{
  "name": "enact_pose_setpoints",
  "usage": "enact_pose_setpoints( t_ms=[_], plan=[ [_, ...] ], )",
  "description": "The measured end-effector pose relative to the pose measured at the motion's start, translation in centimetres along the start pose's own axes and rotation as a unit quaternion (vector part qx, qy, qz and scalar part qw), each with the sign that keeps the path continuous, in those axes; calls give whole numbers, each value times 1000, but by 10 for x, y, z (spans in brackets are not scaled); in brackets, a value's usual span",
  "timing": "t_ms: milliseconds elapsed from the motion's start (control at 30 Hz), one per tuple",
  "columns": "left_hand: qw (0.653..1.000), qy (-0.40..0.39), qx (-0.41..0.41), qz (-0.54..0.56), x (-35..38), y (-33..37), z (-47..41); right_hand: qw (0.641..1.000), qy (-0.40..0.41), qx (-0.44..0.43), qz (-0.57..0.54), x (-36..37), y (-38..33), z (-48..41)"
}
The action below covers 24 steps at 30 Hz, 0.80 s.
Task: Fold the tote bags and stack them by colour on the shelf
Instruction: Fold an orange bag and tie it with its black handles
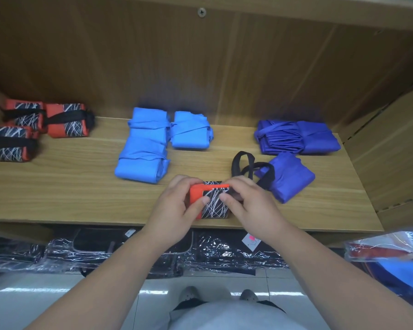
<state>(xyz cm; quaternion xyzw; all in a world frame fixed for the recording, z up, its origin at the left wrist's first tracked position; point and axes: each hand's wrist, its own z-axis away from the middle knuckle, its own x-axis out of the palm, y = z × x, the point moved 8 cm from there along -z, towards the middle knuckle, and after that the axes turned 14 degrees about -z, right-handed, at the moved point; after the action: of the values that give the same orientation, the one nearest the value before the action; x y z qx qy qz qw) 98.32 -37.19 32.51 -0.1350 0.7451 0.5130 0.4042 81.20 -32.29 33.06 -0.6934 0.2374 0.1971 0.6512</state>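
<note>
Because its folds would spring open, left hand (177, 207) and right hand (249, 202) both pinch the orange bag (214, 207) at the front edge of the shelf (81, 191), straps (240, 163) seemingly untied.

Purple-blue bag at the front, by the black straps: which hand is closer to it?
Right. The right hand is just beside the front purple-blue bag, gripping the orange bag; the left hand grips that bag's far side.

Bag (215, 206) at shelf (81, 186) front — bundles (143, 148) behind
</note>
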Motion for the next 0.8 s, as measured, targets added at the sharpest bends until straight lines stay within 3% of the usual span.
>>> enact_pose_setpoints(
  t_ms=[300,567,800],
  plan=[
    [993,34,-70,-94,5,1,-15,993,100,57,-13,-4,5,-9],
    [977,11,-39,-210,15,-6,-26,994,92,65,-3,-1,7,-16],
    [976,0,7,-216,21,1,-17,998,45,50,1,3,4,-7]
  ],
)
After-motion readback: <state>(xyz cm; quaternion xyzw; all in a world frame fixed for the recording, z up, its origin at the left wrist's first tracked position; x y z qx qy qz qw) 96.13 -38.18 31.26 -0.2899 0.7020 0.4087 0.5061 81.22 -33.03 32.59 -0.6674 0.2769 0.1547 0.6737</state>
